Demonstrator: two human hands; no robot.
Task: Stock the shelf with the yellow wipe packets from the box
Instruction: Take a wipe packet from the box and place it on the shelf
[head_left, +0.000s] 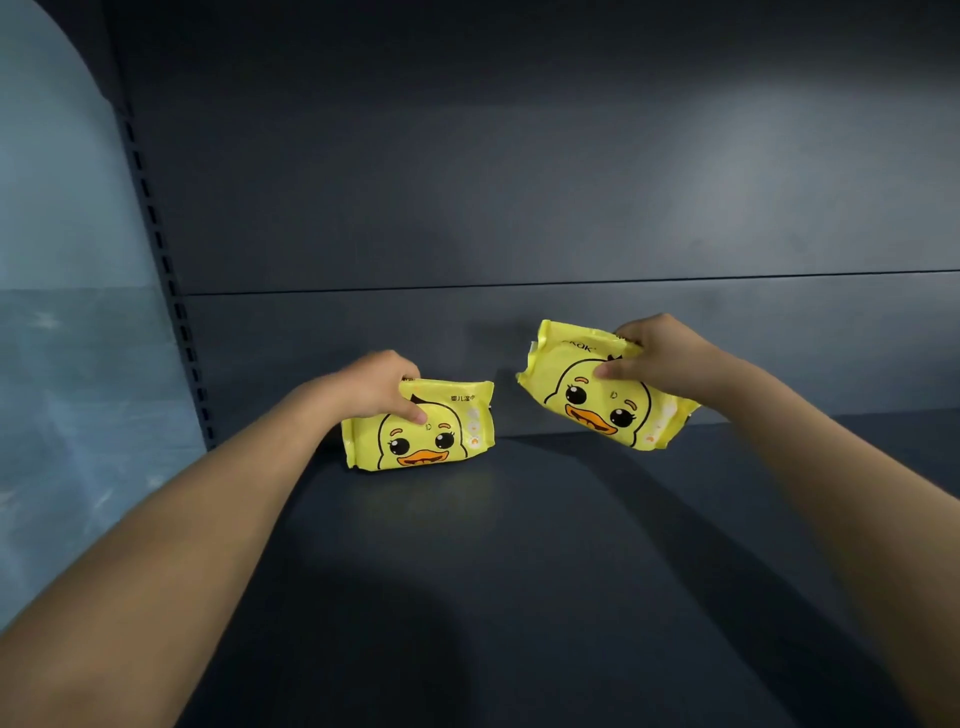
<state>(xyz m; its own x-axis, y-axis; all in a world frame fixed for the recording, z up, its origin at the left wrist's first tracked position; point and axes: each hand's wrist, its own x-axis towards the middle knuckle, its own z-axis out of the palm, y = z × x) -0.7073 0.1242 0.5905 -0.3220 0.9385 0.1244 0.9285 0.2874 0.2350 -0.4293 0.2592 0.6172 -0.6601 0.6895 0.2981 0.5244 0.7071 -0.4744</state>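
Two bare forearms reach in from the lower corners of the frame toward the back of a dark blue-grey shelf (519, 545). The left hand (371, 384), just left of centre, grips the top left corner of a yellow wipe packet (421, 426); its thumb lies across the printed duck face and the other fingers (410, 375) curl over the top edge, closed on the packet. This packet stands upright on its long edge on the shelf board, close to the back panel (519, 208), its duck face turned toward the camera.

To the right of centre, the right hand (657, 356) holds a second yellow packet (602, 389) by its upper right part, thumb pressed on the front, the remaining fingers wrapped over the top and closed around it. This packet is tilted, its left end higher than its right, and it appears to be lifted clear of the shelf board, with its shadow on the back panel behind it. The two packets are apart, with a bare strip of shelf between them.

The shelf board around and in front of the packets is bare, marked only by the dark shadows of the arms. A horizontal seam crosses the back panel above the hands. On the left, a slotted metal upright (171, 291) runs down the shelf's edge, and beyond it, in the left of the frame, is a pale blue wall (67, 338). Nothing lies between either packet and the back panel.
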